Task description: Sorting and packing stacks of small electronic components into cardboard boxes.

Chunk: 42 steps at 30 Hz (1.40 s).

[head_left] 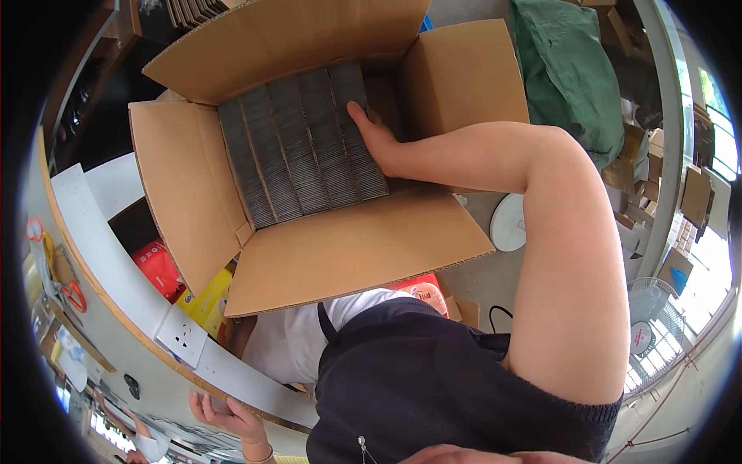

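Observation:
A large open cardboard box (348, 255) stands before me with its flaps spread outward. Inside lie several tight rows of thin dark-grey pieces (297, 147), packed on edge. At the rightmost row is my right hand (375, 139), its thumb stretched over the top; the other fingers are partly hidden in the gap beside the row. That gap runs along the box's right wall. Low on the left, my left hand (228, 417) is by the worktable's edge, with a band round its wrist. Its fingers are loosely curled and apart, and nothing shows in them.
Beside the box's left flap lie a red package (158, 267) and a yellow package (209, 301). A white socket panel (182, 336) and scissors (73, 294) are further left. To the right are a green sack (572, 77), a round white stool (510, 224) and a standing fan (649, 332).

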### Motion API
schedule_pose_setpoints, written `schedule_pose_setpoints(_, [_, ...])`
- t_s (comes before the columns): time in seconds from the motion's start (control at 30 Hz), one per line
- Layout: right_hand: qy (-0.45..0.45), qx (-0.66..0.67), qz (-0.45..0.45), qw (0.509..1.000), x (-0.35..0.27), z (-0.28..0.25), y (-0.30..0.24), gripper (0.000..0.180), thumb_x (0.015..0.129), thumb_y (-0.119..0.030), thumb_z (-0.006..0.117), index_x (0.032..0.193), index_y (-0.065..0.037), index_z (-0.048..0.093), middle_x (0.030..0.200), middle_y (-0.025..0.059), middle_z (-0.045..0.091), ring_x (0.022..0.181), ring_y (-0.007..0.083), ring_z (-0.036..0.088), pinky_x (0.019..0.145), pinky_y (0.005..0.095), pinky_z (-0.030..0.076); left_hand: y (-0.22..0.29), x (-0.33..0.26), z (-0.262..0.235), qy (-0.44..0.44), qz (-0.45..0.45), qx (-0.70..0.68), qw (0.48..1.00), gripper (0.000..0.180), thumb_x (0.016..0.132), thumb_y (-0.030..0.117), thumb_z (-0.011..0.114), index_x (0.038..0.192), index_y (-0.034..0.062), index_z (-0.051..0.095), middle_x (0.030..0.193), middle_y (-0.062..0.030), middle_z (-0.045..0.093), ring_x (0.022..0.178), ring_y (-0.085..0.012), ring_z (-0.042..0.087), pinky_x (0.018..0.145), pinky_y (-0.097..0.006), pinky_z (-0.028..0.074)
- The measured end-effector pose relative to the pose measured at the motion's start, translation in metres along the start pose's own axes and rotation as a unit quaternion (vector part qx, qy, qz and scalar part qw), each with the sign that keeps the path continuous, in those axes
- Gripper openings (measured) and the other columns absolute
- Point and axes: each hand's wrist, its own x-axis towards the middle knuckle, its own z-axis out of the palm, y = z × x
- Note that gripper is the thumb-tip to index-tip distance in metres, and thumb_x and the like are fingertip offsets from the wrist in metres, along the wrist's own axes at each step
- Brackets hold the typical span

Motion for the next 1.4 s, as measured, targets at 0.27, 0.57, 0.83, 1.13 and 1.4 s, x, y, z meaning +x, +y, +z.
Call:
schedule_pose_setpoints(0.27, [-0.027, 0.068, 0.021, 0.997, 0.015, -0.003, 0.012, 0.087, 0.082, -0.068, 0.053, 0.145, -0.012, 0.033, 0.143, 0.013, 0.044, 0.13, 0.0292, 0.043, 0.106, 0.0393, 0.035, 0.006, 0.005, -0.002, -0.013, 0.004, 0.03, 0.999, 0.039, 0.092, 0.01, 0.046, 0.127, -0.0002, 0.034, 0.137, -0.0195, 0.028, 0.128, -0.0345, 0.031, 0.108, -0.047, 0.027])
schedule_pose_setpoints(0.57, [-0.015, -0.006, -0.001, 1.0, 0.012, -0.004, -0.003, 0.089, 0.081, -0.068, 0.055, 0.145, -0.011, 0.033, 0.141, 0.0147, 0.045, 0.128, 0.0307, 0.045, 0.102, 0.0425, 0.04, 0.006, 0.008, 0.008, 0.054, 0.026, -0.006, 0.998, 0.037, 0.091, 0.008, 0.051, 0.126, -0.0028, 0.043, 0.133, -0.0198, 0.039, 0.125, -0.0349, 0.037, 0.106, -0.046, 0.028])
schedule_pose_setpoints(0.83, [-0.014, 0.126, -0.009, 0.992, 0.003, -0.011, -0.057, 0.075, 0.092, -0.065, 0.04, 0.139, -0.006, 0.043, 0.141, 0.0107, 0.047, 0.125, 0.0277, 0.045, 0.104, 0.0417, 0.037, 0.007, 0.009, 0.009, 0.069, 0.035, 0.0, 0.997, 0.037, 0.091, 0.015, 0.053, 0.123, -0.0019, 0.046, 0.131, -0.0198, 0.042, 0.12, -0.0365, 0.041, 0.103, -0.048, 0.032])
schedule_pose_setpoints(1.13, [-0.048, 0.117, 0.059, 0.99, 0.013, -0.007, -0.054, 0.076, 0.094, -0.067, 0.033, 0.14, -0.007, 0.043, 0.142, 0.0108, 0.046, 0.127, 0.0277, 0.044, 0.102, 0.0419, 0.04, 0.009, 0.006, 0.009, 0.081, 0.029, 0.008, 0.996, 0.036, 0.091, 0.015, 0.053, 0.123, -0.0008, 0.047, 0.131, -0.0189, 0.042, 0.12, -0.0363, 0.041, 0.102, -0.048, 0.033])
schedule_pose_setpoints(1.4, [-0.054, 0.072, 0.055, 0.994, -0.005, -0.007, -0.051, 0.083, 0.091, -0.071, 0.033, 0.144, -0.008, 0.036, 0.147, 0.0118, 0.04, 0.132, 0.0281, 0.039, 0.107, 0.0438, 0.033, 0.012, 0.012, 0.009, 0.081, 0.044, 0.02, 0.996, 0.038, 0.088, 0.012, 0.056, 0.123, -0.0002, 0.048, 0.131, -0.0178, 0.043, 0.12, -0.0351, 0.041, 0.102, -0.046, 0.032])
